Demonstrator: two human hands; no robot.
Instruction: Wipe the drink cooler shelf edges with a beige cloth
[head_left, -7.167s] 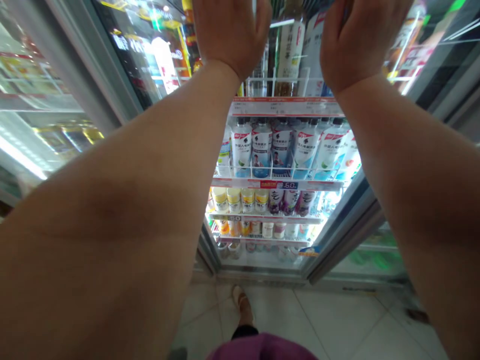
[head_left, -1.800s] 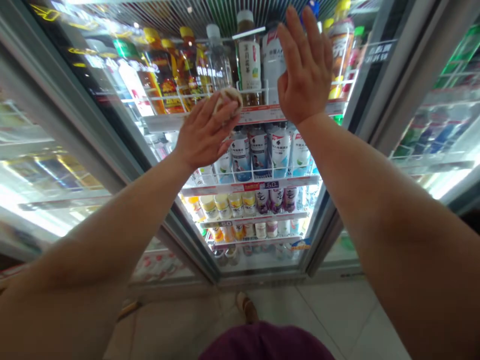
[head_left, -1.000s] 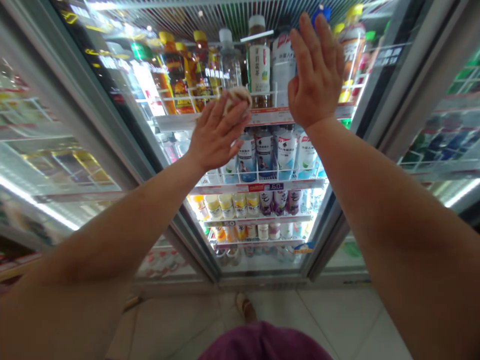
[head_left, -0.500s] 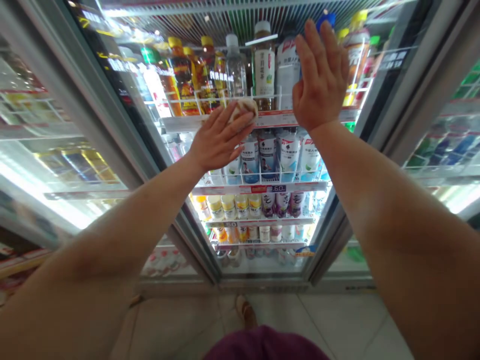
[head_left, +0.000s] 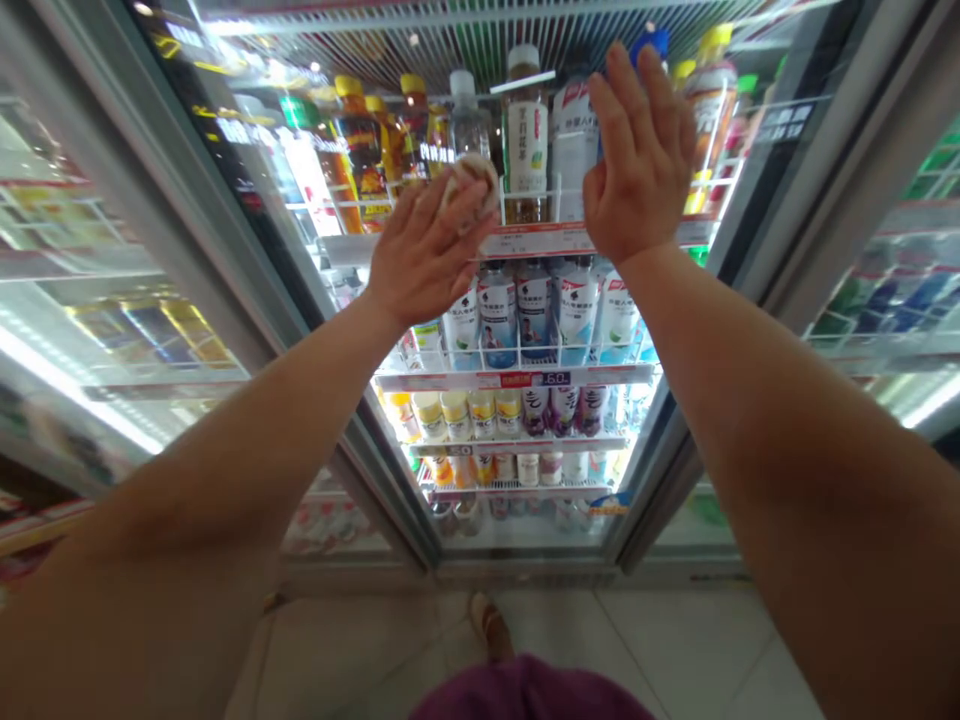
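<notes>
A crumpled whitish cloth [head_left: 474,190] lies under the fingers of my left hand [head_left: 424,250], which presses it against the glass door [head_left: 525,530] of a drinks fridge. Part of the cloth is hidden behind those fingers. Holding nothing, my right hand [head_left: 641,165] rests flat on the same glass, higher up and to the right, its fingers stretched upward. Behind the glass, a tea bottle [head_left: 527,140] with a white cap stands between the two hands.
Shelves of bottles [head_left: 536,310] fill the fridge behind the glass. Metal door frames [head_left: 720,350] run down both sides, with further fridge doors beyond. Below are a tiled floor [head_left: 337,650] and my foot [head_left: 491,625].
My left hand has slid a little up and to the left on the glass, taking the cloth with it. The right hand has stayed in almost the same place.
</notes>
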